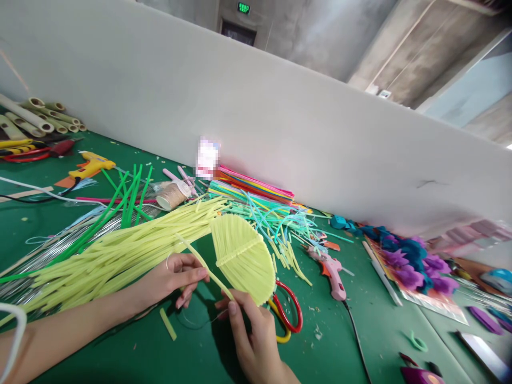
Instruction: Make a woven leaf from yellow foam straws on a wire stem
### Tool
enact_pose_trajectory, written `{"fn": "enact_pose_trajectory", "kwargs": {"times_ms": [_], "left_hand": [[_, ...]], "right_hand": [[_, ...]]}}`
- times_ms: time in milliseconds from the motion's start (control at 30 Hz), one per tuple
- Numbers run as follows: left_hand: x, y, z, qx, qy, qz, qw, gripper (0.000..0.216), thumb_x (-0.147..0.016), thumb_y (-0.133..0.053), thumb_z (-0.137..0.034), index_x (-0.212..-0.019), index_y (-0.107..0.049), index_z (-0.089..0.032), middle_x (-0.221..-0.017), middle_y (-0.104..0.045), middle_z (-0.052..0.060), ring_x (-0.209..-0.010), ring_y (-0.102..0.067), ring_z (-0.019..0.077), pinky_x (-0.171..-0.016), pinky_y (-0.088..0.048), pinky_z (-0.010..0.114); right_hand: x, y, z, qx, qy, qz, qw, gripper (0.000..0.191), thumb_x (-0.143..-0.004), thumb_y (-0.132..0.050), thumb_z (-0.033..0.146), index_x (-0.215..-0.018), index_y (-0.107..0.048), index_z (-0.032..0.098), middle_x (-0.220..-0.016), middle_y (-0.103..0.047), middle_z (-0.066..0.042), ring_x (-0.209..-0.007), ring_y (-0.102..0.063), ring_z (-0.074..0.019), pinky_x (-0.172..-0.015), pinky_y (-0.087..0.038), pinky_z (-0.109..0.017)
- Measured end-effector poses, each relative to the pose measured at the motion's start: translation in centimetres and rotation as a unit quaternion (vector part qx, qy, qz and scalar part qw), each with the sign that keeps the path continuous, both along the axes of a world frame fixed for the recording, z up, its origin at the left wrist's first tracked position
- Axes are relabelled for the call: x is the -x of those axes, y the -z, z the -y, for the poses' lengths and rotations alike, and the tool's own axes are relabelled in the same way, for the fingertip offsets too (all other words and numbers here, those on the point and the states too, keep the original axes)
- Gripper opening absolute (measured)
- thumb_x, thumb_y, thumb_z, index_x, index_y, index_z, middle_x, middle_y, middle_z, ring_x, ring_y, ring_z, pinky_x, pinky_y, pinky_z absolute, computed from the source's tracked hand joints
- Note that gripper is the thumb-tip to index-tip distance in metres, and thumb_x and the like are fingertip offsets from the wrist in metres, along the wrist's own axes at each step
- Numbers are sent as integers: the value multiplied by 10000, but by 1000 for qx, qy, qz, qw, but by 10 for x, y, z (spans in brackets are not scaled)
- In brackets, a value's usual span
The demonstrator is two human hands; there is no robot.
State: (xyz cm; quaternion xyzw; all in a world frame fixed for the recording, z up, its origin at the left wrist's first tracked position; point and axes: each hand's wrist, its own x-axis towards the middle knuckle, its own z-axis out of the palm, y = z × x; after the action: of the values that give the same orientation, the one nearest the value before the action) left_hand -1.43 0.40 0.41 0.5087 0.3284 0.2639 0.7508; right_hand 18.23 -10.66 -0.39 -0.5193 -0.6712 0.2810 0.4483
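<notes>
**A:** What are the hands on?

**B:** The right hand [254, 338] comes up from the bottom edge. Its thumb and fingers [232, 308] are pinched shut on the lower rim of the straw fan [243, 257], a pale yellow half-round of straws laid side by side with a cross-band over the middle. The fan is held tilted just above the green counter [360, 341].

**A:** And the other one?

**B:** The left hand [174, 278] sits just left of the fan, with a ring on one finger. Its fingers [197, 273] are curled closed around a loose straw [206, 269] that slants across the fan's left edge. The straw's lower end meets the right thumb.

**A:** What lies around the fan?

**B:** To its left, behind the left hand, a heap of yellow straws [116, 253] sprawls over the counter, and green straws [128, 200] cross farther back. A cut stub [168, 324] lies below and to the left of the fan. Scissors [288, 314] with red and yellow handles lie just to its lower right, partly under it. A pink glue gun [333, 273] is near on the right, with blue and purple paper flowers [412, 261] well beyond. Behind the fan are a spool of twine [173, 194] and a flat bundle of coloured straws [256, 186] against the white partition [280, 117]. A yellow glue gun [91, 165] lies far to the upper left.
</notes>
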Motion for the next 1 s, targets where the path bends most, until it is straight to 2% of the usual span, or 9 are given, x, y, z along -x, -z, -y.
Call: {"fn": "enact_pose_trajectory", "kwargs": {"times_ms": [133,267,467,567,633,733,833,1000], "left_hand": [[0,-1,-1,-1,-3,-2,1000,347,-817,-700,-485,-783,-655,-143,-407,-487,-71,-342,-457,74,-451,-474,222],[0,-2,-1,1,-17,-10,1000,339,-808,-709,-477,-785,-662,-141,-409,-497,-67,-352,-463,74,-467,-484,224],[1,-1,-2,0,-20,1,1000,327,-818,-704,-458,-782,-666,-136,-405,-494,-68,-346,-465,77,-463,-487,233],[1,-2,-3,-4,-31,18,999,307,-822,-709,-442,-784,-659,-142,-418,-511,-69,-347,-466,74,-468,-489,234],[1,-3,-3,-8,-39,25,999,303,-824,-709,-439,-786,-660,-142,-427,-519,-67,-352,-467,70,-471,-487,232],[2,-3,-2,-17,-46,19,999,302,-830,-705,-436,-802,-673,-137,-436,-518,-65,-364,-470,70,-484,-490,234],[4,-3,-1,-31,-59,12,998,300,-839,-694,-438,-823,-680,-139,-458,-523,-60,-383,-476,74,-503,-497,244],[5,-4,-1,-46,-60,16,997,313,-836,-686,-457,-815,-671,-145,-459,-517,-61,-383,-473,78,-499,-485,244]], "right_hand": [[1,0,0,-8,14,-11,1000,264,-996,-438,206,-1223,-553,276,-919,-748,-12,-707,-710,-121,-710,-542,-202],[2,2,1,17,37,-60,997,305,-1011,-436,263,-1316,-444,256,-941,-755,-35,-691,-718,-129,-700,-560,-222],[5,10,1,46,63,-122,989,347,-1012,-444,351,-1315,-356,207,-925,-757,-74,-662,-711,-146,-694,-575,-277],[7,12,-2,49,72,-175,981,286,-1004,-465,376,-1214,-335,233,-873,-755,-53,-623,-701,-141,-666,-572,-281],[9,12,-3,55,81,-234,967,223,-990,-497,392,-1048,-329,259,-761,-731,-6,-555,-679,-134,-582,-554,-254],[11,12,-5,70,82,-292,950,331,-962,-554,399,-826,-280,271,-622,-655,54,-469,-634,-111,-485,-498,-203],[11,13,-7,107,76,-296,946,376,-931,-599,428,-774,-301,258,-663,-703,4,-507,-674,-127,-505,-529,-218],[10,11,-9,139,102,-290,941,342,-899,-605,519,-958,-490,202,-806,-777,-85,-562,-728,-174,-540,-579,-258]]}}
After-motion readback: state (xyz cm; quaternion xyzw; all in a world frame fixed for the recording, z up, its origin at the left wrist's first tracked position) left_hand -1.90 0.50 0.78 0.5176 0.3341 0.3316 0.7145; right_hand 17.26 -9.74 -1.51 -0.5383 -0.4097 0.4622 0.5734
